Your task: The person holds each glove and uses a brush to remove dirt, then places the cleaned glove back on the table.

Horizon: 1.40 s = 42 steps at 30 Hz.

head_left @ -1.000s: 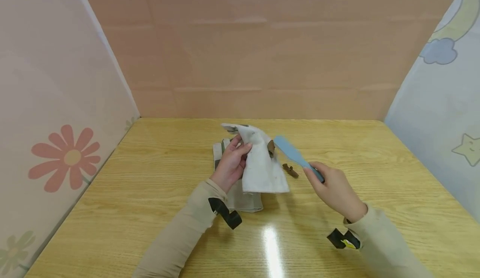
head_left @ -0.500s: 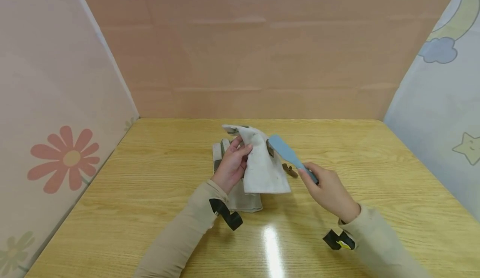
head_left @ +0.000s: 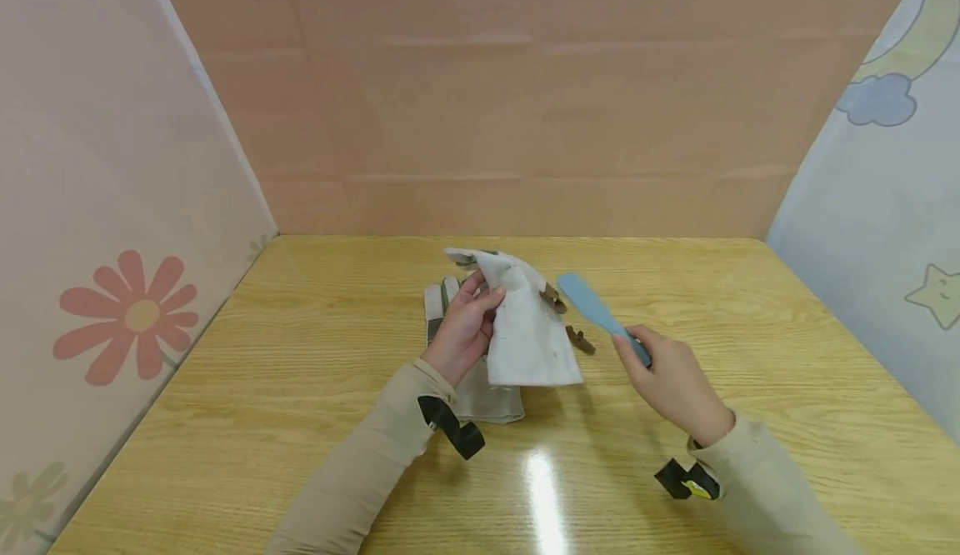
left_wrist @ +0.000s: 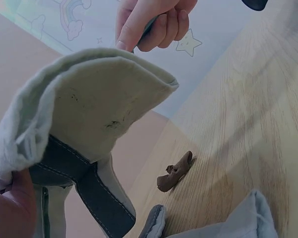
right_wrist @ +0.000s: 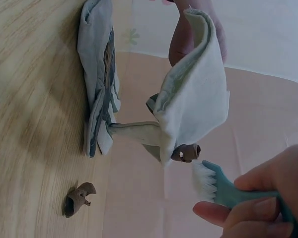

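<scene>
My left hand [head_left: 463,334] grips a white work glove [head_left: 532,334] with dark grey patches, holding it above the table with its cuff hanging to the right. A curled brown piece like bark [head_left: 553,297] sticks out from the glove's right side; in the right wrist view it touches the fabric. My right hand [head_left: 675,384] holds a blue brush [head_left: 591,302] by its handle. Its white bristles [right_wrist: 205,182] face the brown piece, with a small gap between them. Beneath the held glove lies a second work glove [head_left: 491,401], partly hidden. Dark specks [left_wrist: 112,124] mark the held glove's cuff.
Another curled brown piece [head_left: 580,340] lies on the wooden table [head_left: 750,330], right of the gloves. Upright panels stand along the table's back and sides: a plain orange-brown one [head_left: 525,122] behind, a flowered one [head_left: 142,163] left, a moon-and-star one [head_left: 885,230] right.
The brush moved left onto the brown piece on the glove, then back right. That piece now juts farther out and sits at a different angle. My left hand stayed nearly still.
</scene>
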Tool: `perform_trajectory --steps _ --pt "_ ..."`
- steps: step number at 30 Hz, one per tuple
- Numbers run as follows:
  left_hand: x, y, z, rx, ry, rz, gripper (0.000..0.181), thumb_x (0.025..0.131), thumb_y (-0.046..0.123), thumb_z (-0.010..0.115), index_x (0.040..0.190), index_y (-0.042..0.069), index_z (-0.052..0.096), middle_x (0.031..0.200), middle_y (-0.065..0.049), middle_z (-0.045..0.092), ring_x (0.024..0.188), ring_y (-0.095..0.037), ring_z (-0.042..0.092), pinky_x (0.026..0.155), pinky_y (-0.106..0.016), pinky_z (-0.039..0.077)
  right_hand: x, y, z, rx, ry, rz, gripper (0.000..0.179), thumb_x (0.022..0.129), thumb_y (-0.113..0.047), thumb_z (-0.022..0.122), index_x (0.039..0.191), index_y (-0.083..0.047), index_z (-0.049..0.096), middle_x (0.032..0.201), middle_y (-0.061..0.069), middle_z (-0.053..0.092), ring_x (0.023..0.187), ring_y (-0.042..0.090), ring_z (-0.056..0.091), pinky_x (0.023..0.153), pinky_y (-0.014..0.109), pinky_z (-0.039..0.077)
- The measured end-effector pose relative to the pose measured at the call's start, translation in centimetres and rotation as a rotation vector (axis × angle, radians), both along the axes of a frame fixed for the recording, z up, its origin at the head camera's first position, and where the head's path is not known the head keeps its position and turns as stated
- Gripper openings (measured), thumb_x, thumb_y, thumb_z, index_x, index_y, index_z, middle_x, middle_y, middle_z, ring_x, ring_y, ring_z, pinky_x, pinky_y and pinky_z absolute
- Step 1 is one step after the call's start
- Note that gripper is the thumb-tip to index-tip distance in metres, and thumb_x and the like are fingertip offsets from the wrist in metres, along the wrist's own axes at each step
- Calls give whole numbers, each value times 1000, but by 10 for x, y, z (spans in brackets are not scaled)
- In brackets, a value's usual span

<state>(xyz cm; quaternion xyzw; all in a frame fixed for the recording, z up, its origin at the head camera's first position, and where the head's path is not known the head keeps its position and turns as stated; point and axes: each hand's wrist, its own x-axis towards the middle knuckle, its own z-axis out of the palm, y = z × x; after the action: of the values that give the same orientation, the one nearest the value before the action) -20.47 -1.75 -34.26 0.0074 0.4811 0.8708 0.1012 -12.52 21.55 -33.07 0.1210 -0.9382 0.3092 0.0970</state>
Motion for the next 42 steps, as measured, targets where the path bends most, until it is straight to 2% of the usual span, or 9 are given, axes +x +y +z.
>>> perform_trajectory --steps 14,21,24,27,29,32,35,39,42 --pt "0 2 -1 1 13 -28 42 96 -2 43 136 7 39 90 8 58 78 -2 59 69 -18 48 0 5 0 34 -64 -16 34 100 -25 44 108 4 60 51 -2 38 40 3 25 39 21 29" --pt "-1 4 -1 -34 11 -52 43 96 -1 43 138 7 38 89 8 58 73 -1 59 66 -18 48 1 7 1 22 -50 -23 34 100 -25 44 108 4 60 51 -3 37 39 3 24 38 21 28" --pt "-2 8 2 -86 6 -77 45 96 1 44 139 9 38 93 4 58 72 -2 58 65 -19 48 3 8 2 1 10 -35 32 99 -24 45 106 3 60 51 -3 36 40 2 24 39 21 28" --pt "-4 17 8 -179 -8 -111 47 96 4 46 142 12 37 109 -5 60 75 -3 58 67 -19 47 5 8 5 -53 124 -56 27 98 -20 47 102 2 62 51 -4 36 39 2 25 39 22 28" --pt "-6 25 13 -246 -3 -159 47 97 6 45 143 11 35 123 -10 58 84 -8 60 71 -21 48 6 8 9 -105 211 -74 22 97 -17 49 100 0 63 50 -4 36 38 1 24 38 22 26" --pt "-8 40 22 -307 20 -255 47 98 6 44 143 10 34 137 -14 50 106 -21 61 85 -29 50 8 6 14 -198 331 -95 17 95 -11 51 98 -1 64 49 -8 37 37 0 26 36 21 25" --pt "-10 59 29 -321 53 -314 45 98 4 43 142 9 35 139 -14 48 120 -28 54 94 -37 47 11 4 19 -292 430 -84 15 93 -5 53 99 0 66 50 -13 40 36 -1 28 35 19 25" --pt "-15 85 34 -239 81 -308 41 98 4 43 137 13 41 135 -15 52 103 -19 58 83 -30 48 15 0 21 -377 524 -40 17 90 2 53 101 3 66 53 -9 47 37 -1 28 36 18 25" --pt "-21 101 26 -188 66 -281 38 97 4 45 135 12 41 131 -18 54 96 -16 58 80 -27 47 17 -3 20 -381 549 -16 18 89 3 53 102 5 66 52 -6 46 37 -1 28 36 17 25"
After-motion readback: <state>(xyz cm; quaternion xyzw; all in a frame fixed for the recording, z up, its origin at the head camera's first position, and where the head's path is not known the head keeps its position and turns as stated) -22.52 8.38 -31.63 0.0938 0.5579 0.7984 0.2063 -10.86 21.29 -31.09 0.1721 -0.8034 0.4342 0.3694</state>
